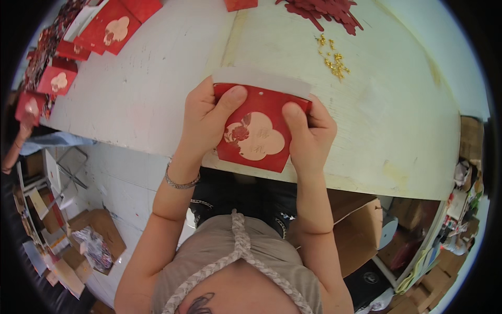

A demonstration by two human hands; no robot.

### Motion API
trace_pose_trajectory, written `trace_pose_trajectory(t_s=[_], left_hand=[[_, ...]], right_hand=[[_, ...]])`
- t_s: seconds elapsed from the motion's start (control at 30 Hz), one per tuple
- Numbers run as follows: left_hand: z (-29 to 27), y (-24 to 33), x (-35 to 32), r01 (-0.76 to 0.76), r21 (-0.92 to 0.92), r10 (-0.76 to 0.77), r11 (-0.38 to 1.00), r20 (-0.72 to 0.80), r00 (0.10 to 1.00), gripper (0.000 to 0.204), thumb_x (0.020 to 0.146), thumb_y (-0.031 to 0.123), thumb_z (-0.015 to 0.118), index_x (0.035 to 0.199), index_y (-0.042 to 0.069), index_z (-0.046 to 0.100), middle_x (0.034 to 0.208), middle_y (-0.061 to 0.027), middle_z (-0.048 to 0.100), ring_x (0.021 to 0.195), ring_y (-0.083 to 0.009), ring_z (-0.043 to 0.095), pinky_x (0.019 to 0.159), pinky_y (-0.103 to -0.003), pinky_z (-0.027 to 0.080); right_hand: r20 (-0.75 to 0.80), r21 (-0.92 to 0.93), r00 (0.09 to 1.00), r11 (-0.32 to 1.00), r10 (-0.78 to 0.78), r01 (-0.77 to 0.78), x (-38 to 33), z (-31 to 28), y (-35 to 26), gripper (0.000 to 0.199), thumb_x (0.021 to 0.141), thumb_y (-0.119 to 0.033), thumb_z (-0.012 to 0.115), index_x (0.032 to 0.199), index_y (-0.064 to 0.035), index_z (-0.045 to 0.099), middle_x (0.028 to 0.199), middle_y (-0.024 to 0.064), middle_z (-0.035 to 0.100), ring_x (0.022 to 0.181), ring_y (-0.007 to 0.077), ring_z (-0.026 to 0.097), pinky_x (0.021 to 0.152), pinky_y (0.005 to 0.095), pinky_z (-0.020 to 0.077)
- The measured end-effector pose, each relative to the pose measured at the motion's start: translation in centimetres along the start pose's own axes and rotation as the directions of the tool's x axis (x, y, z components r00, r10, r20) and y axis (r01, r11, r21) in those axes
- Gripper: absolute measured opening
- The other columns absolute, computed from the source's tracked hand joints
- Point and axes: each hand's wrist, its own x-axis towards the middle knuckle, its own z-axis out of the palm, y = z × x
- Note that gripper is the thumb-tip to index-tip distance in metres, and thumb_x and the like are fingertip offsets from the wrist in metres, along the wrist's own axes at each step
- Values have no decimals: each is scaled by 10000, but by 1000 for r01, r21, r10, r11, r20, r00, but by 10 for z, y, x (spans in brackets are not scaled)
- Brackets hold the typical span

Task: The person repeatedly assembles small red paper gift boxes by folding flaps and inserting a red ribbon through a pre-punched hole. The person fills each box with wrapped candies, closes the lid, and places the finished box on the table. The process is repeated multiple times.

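Note:
Between both hands I hold a red paper gift box (225, 141) with a pale pink, clover-shaped panel and a red flower print on its front. A small hole shows near its top edge, and a whitish flap stands up behind that edge. My left hand (209, 112) grips the left side, thumb on the front face and fingers behind. My right hand (312, 131) grips the right side the same way, its fingers curled round the upper corner. The box is just over the table's near edge. Its back is hidden from me.
Gold fasteners (334, 63) lie scattered on the white table (387, 131), below a pile of dark red strips (329, 13). More red boxes (112, 31) stand at the far left, where another person's hand (26, 125) touches one. A cardboard carton (361, 225) sits under the table at right.

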Motion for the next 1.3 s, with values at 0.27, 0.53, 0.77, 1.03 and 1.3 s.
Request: trace_pose_trajectory(t_s=[0.27, 0.53, 0.77, 1.03, 1.3], left_hand=[[-29, -12, 2, 40, -236, -7, 971, 137, 991, 477, 786, 399, 636, 1021, 13, 482, 901, -85, 574, 815, -155, 565, 716, -268, 473], [-18, -12, -2, 50, -347, 26, 937, 211, 977, 601, 697, 462, 688, 1043, 27, 458, 949, -136, 538, 867, -213, 557, 730, -316, 487], [-15, -9, -10, 14, -163, 3, 987, 101, 995, 586, 704, 395, 733, 1049, -8, 485, 979, -122, 568, 882, -185, 574, 752, -292, 486], [0, 9, -5, 52, -24, -51, 998, 39, 998, 276, 825, 81, 645, 1055, -21, 533, 953, -69, 624, 852, -98, 581, 737, -232, 482], [4, 14, 1, 112, -29, -111, 993, 27, 993, 304, 841, 93, 637, 1105, -16, 535, 965, -64, 626, 856, -96, 582, 745, -233, 484]], right_hand=[[463, 296, 884, 929, 65, -223, 0, -12, -9, 399, 939, -287, 495, 1208, 1, 554, 1136, 93, 583, 1012, 135, 526, 888, 276, 397], [388, 127, 921, 988, 29, -84, -9, -8, -14, 250, 860, -78, 596, 1106, -49, 632, 987, 85, 638, 883, 144, 579, 759, 260, 459], [39, -261, 957, 922, -286, 287, -11, -1, -2, 168, 797, 0, 632, 961, -19, 660, 797, 98, 653, 642, 175, 601, 595, 252, 477], [-126, 9, 991, 999, -40, 42, -5, 3, -1, 144, 832, 29, 616, 964, -8, 572, 820, 92, 663, 723, 94, 619, 616, 213, 499], [80, 314, 997, 950, -22, -4, -8, -15, 0, 202, 814, 63, 605, 994, 23, 524, 1000, 127, 619, 887, 111, 573, 793, 228, 450]])
